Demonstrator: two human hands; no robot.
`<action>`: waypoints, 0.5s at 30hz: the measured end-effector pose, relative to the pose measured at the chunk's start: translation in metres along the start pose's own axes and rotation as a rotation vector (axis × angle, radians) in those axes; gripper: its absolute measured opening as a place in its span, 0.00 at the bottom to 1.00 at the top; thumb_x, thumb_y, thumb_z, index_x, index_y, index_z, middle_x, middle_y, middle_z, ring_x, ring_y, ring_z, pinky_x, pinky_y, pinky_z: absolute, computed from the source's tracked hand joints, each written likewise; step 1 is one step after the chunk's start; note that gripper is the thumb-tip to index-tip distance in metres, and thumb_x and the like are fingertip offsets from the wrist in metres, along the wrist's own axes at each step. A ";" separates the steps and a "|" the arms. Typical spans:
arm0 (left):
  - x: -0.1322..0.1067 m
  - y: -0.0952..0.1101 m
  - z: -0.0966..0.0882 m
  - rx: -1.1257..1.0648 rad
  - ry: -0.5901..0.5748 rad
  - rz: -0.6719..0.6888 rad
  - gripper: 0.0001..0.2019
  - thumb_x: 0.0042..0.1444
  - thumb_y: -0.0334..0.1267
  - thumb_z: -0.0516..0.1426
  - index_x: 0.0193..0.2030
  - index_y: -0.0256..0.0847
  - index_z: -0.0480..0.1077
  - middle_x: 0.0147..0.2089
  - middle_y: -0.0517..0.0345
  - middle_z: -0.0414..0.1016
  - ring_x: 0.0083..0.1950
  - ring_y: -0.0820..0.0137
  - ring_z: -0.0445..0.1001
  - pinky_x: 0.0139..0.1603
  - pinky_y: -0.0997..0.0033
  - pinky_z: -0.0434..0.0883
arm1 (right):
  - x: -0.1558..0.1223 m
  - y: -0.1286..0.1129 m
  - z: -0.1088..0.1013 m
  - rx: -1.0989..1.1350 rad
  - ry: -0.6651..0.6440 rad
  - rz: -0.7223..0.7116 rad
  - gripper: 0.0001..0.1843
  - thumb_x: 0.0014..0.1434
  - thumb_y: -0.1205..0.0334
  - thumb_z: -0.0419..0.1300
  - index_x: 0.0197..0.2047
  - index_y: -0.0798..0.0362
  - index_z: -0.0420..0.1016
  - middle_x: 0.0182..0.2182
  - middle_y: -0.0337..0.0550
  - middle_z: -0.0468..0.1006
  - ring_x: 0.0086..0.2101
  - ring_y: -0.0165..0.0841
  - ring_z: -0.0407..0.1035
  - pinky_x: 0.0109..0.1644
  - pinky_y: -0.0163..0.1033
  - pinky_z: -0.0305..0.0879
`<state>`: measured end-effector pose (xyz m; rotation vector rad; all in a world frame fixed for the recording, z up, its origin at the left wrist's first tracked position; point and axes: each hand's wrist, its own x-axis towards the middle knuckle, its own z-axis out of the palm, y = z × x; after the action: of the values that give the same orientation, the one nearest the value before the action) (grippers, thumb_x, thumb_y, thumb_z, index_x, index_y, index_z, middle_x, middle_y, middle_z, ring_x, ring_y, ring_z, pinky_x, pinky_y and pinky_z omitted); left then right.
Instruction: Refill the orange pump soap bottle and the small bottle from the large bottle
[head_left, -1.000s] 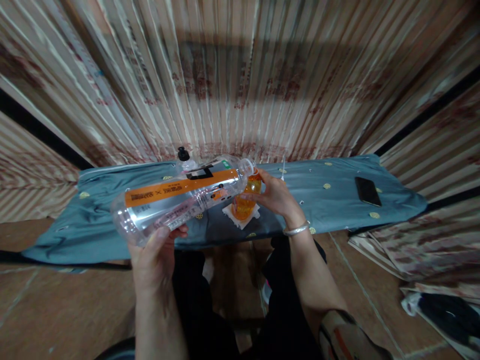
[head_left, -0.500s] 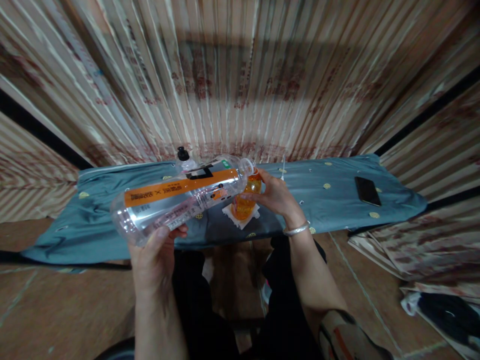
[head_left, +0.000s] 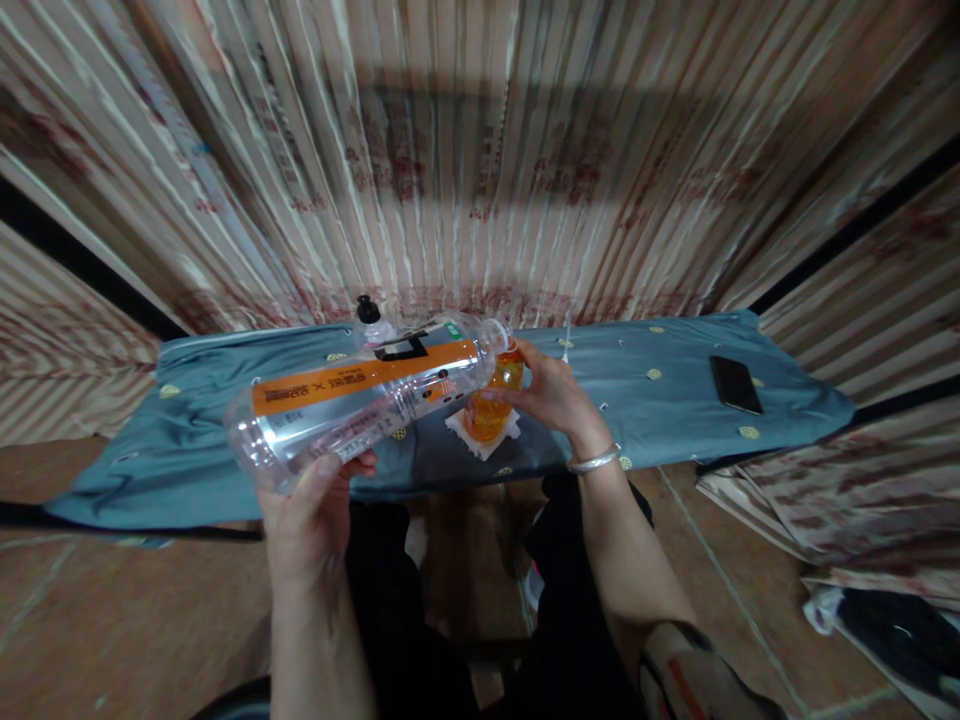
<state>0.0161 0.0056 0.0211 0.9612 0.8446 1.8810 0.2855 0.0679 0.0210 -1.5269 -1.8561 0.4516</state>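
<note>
My left hand [head_left: 319, 510] is closed round the lower part of a large clear plastic bottle [head_left: 367, 390] with an orange and silver label. The bottle lies tilted in the air, its mouth to the right and a little higher than its base. Its open neck is over the top of a small orange bottle [head_left: 487, 412], whose mouth it partly hides. My right hand [head_left: 555, 392] grips the upper part of that orange bottle, which stands on a white tissue [head_left: 491, 445]. I cannot make out any liquid passing between the two.
Behind the large bottle stands a clear bottle with a black cap [head_left: 367, 310]. A thin white stick [head_left: 567, 335] is at the table's back. A black phone [head_left: 736, 385] lies right on the blue-green tablecloth [head_left: 660, 400]. A striped curtain [head_left: 480, 180] hangs behind.
Almost nothing differs. The large bottle and both hands hold the same pose, with at most a very slight shift of the large bottle.
</note>
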 end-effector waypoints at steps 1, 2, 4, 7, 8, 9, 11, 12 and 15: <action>0.000 0.000 0.000 -0.009 -0.001 0.000 0.19 0.40 0.40 0.76 0.38 0.40 0.79 0.28 0.60 0.81 0.22 0.71 0.78 0.22 0.77 0.78 | 0.000 0.000 0.000 -0.002 0.002 -0.002 0.32 0.55 0.55 0.77 0.62 0.47 0.76 0.52 0.47 0.87 0.52 0.50 0.82 0.53 0.48 0.76; 0.000 0.000 0.000 -0.019 0.001 0.001 0.19 0.40 0.39 0.76 0.39 0.40 0.79 0.29 0.59 0.81 0.22 0.71 0.78 0.22 0.77 0.78 | 0.000 0.000 0.000 -0.003 0.004 -0.003 0.32 0.55 0.55 0.77 0.62 0.48 0.76 0.52 0.48 0.87 0.52 0.50 0.82 0.53 0.48 0.76; -0.001 0.000 0.000 -0.032 0.007 0.002 0.20 0.39 0.39 0.76 0.40 0.39 0.79 0.30 0.59 0.82 0.22 0.71 0.78 0.22 0.78 0.78 | 0.000 0.000 0.000 -0.002 0.005 -0.007 0.33 0.56 0.55 0.76 0.62 0.48 0.76 0.52 0.48 0.87 0.52 0.50 0.82 0.53 0.48 0.76; 0.000 0.000 0.001 -0.033 0.013 -0.013 0.20 0.38 0.39 0.77 0.39 0.39 0.79 0.29 0.61 0.81 0.21 0.71 0.78 0.21 0.78 0.78 | 0.000 0.000 0.000 -0.001 0.003 -0.009 0.33 0.56 0.54 0.76 0.63 0.48 0.75 0.52 0.48 0.87 0.53 0.50 0.81 0.54 0.49 0.76; 0.000 0.000 0.001 -0.032 0.011 -0.015 0.20 0.38 0.39 0.77 0.38 0.39 0.79 0.28 0.61 0.81 0.21 0.71 0.78 0.21 0.78 0.77 | 0.000 -0.001 0.000 0.000 0.000 -0.008 0.34 0.56 0.54 0.76 0.63 0.47 0.75 0.52 0.48 0.87 0.53 0.50 0.81 0.54 0.49 0.76; 0.000 0.000 0.001 -0.032 0.008 -0.013 0.20 0.38 0.39 0.77 0.38 0.39 0.79 0.28 0.61 0.81 0.21 0.71 0.78 0.21 0.78 0.77 | 0.000 -0.001 0.000 0.002 -0.004 -0.008 0.34 0.56 0.54 0.76 0.63 0.47 0.75 0.53 0.48 0.87 0.53 0.50 0.81 0.54 0.49 0.76; 0.001 -0.001 0.000 -0.035 0.004 -0.007 0.20 0.38 0.39 0.77 0.39 0.39 0.80 0.28 0.60 0.82 0.21 0.70 0.78 0.20 0.77 0.77 | 0.000 -0.001 -0.001 0.007 -0.009 -0.008 0.35 0.55 0.54 0.77 0.64 0.48 0.75 0.53 0.49 0.87 0.54 0.51 0.81 0.55 0.49 0.76; 0.001 -0.001 0.000 -0.038 0.004 -0.006 0.21 0.38 0.39 0.77 0.39 0.39 0.80 0.29 0.60 0.82 0.21 0.70 0.78 0.20 0.77 0.77 | 0.000 -0.002 -0.001 0.007 -0.009 -0.005 0.35 0.55 0.55 0.77 0.64 0.49 0.75 0.54 0.49 0.87 0.54 0.51 0.81 0.55 0.49 0.76; 0.001 -0.001 -0.001 -0.046 0.014 -0.015 0.22 0.37 0.39 0.77 0.40 0.38 0.80 0.29 0.59 0.83 0.21 0.70 0.78 0.20 0.77 0.78 | 0.000 -0.003 -0.001 0.002 -0.005 0.003 0.35 0.55 0.56 0.77 0.64 0.50 0.75 0.54 0.50 0.86 0.54 0.51 0.81 0.54 0.48 0.75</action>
<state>0.0157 0.0065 0.0198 0.9124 0.8106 1.8884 0.2841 0.0669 0.0235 -1.5291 -1.8561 0.4590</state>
